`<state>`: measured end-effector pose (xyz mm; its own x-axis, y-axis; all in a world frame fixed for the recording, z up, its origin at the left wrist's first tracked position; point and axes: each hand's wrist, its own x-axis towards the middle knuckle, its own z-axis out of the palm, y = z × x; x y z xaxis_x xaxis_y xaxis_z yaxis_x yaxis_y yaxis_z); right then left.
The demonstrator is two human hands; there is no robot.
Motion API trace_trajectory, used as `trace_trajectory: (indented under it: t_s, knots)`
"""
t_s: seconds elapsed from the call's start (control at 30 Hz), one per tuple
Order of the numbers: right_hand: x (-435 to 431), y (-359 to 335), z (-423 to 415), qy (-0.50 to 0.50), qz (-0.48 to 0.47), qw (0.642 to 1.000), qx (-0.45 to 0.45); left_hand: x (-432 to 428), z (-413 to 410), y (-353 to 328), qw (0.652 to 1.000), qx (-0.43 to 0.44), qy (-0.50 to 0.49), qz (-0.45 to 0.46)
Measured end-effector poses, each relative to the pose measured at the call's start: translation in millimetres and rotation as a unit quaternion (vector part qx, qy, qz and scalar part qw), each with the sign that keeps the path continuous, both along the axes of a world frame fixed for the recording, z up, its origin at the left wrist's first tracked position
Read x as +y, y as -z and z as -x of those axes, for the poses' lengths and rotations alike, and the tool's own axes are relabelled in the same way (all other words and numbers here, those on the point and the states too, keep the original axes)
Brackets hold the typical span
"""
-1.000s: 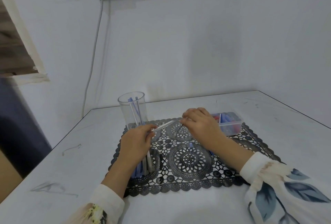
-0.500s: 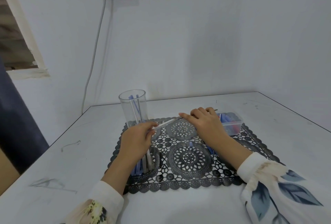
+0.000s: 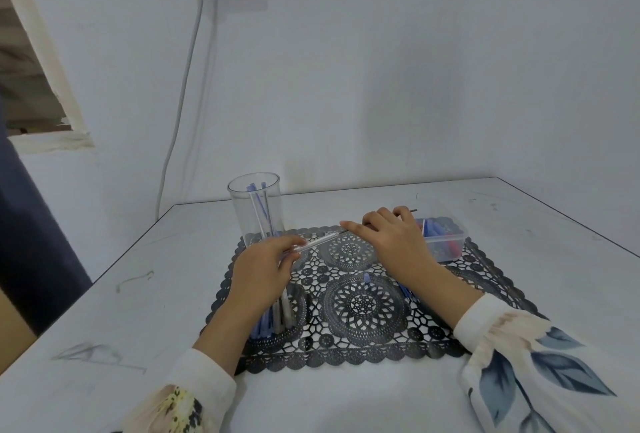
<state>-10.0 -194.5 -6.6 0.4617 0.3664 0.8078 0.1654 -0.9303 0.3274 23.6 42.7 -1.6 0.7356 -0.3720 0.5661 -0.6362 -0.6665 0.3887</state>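
- The pile of finished pens [image 3: 277,315] lies on the lace mat [image 3: 363,356] right under the left wrist. If that wrist drops or slides during the push, it may roll them off the mat onto the table [image 3: 138,294].
- A loose blue cap [image 3: 367,277] sits on the mat between the forearms, and a few blue pens [image 3: 405,290] lie beside the right forearm. A sweep of that sleeve could scatter them.
- The left hand [image 3: 261,268] pinches the clear barrel [image 3: 320,241] at its near end, thumb on top. With the hold so far back, the open far end is free to wobble, so the mouth may drift off line.
- The right hand [image 3: 394,237] curls over the thin refill [image 3: 412,211], with the forefinger laid along it toward the barrel. The rod is slender, and a push off axis would likely bend it or jam its tip against the rim.
- Barrel and refill form one slanted line from the left thumb to the right fingers and meet just past the right forefinger. I cannot tell how far the tip is in.
- The refill's dark tail pokes out beyond the right hand, above the plastic box [image 3: 446,242] of parts, so drawing back could knock the box.
- The tall glass [image 3: 256,211] of pens stands just behind the left hand, and a lifted left elbow or knuckle might tip it.
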Motion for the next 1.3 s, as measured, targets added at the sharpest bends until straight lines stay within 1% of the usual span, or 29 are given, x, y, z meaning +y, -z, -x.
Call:
trace_trajectory:
  t_s: [0.27,0.4,0.57,0.67,0.73,0.8,0.9,1.13,1.3]
  knots:
    - [1,1,-1,-0.002,0.002,1.0,-0.009,1,0,1,1.0,0.005,-0.006,-0.001]
    - [0,2,-2,0.0,0.01,1.0,0.002,0,0,1,1.0,0.005,-0.002,-0.004]
    - [2,4,-3,-0.02,-0.001,1.0,0.009,-2,4,-2,1.0,0.006,0.011,-0.003]
    - [5,4,-5,-0.028,-0.006,1.0,-0.001,-3,6,-2,1.0,0.0,0.018,-0.001]
    - [6,4,-4,-0.005,-0.03,0.999,-0.019,-3,5,-2,1.0,-0.002,0.02,0.004]
    - [6,3,-2,0.042,-0.058,0.997,-0.039,-3,6,-2,1.0,-0.007,0.021,0.006]
    - [5,3,-2,0.069,-0.087,0.993,-0.038,-3,6,-3,1.0,-0.01,0.02,0.0]
    - [7,1,2,0.023,-0.101,0.994,-0.022,-3,8,-4,1.0,-0.011,0.018,-0.006]
    - [12,0,4,-0.046,-0.103,0.994,-0.01,-2,9,-3,1.0,-0.022,0.014,-0.002]
